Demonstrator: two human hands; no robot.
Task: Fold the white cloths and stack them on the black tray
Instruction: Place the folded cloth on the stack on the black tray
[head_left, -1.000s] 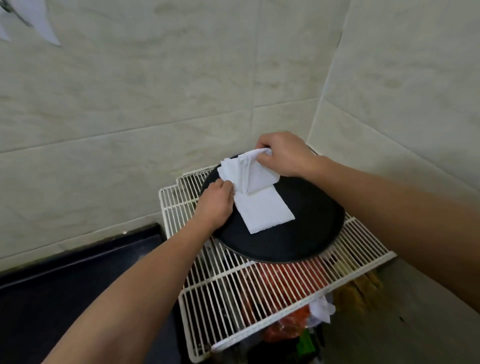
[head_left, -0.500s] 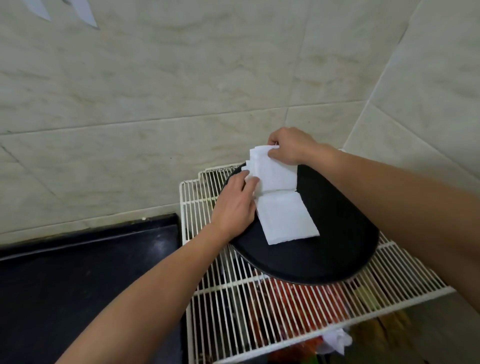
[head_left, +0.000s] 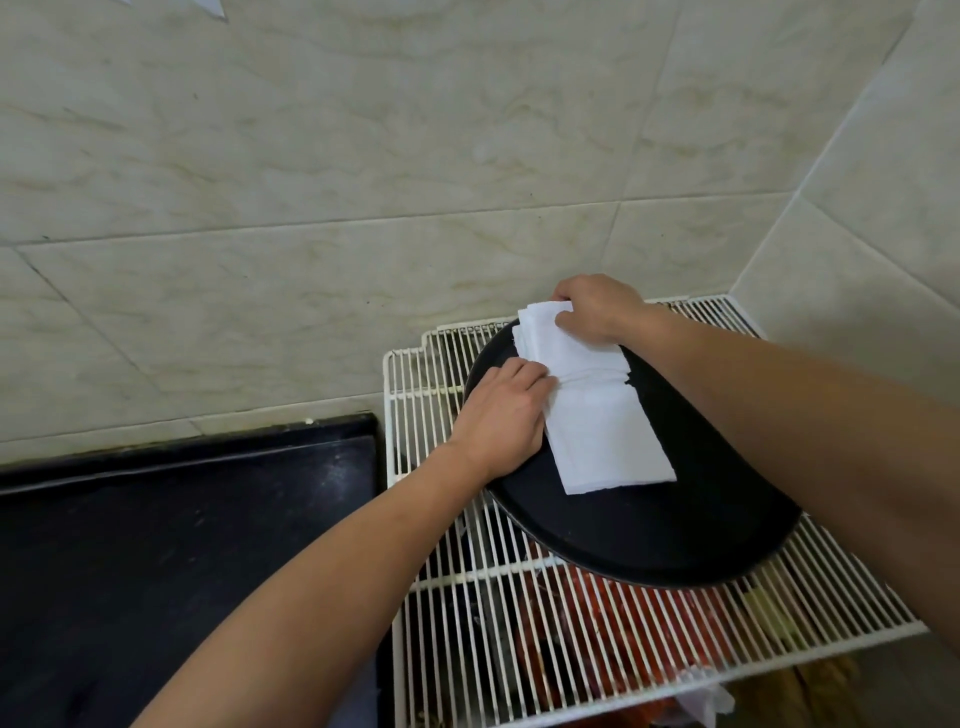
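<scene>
A round black tray (head_left: 675, 530) lies on a white wire rack. On it are white cloths (head_left: 608, 436): a flat folded one at the front and a layered stack (head_left: 571, 348) behind it, towards the wall. My right hand (head_left: 597, 309) grips the far end of the stack, thumb on top. My left hand (head_left: 506, 415) lies on the tray's left side, its fingertips touching the cloths at the seam between stack and flat cloth; whether they pinch it I cannot tell.
The white wire rack (head_left: 519, 623) stands in a tiled corner, walls behind and to the right. Red and other items show through the rack from below. A black countertop (head_left: 182, 545) lies to the left of the rack.
The stack under my right hand has come down from a raised, tilted pose to lie nearly flat on the tray. My left hand slid from the tray rim onto the cloth edge. The camera shifted left.
</scene>
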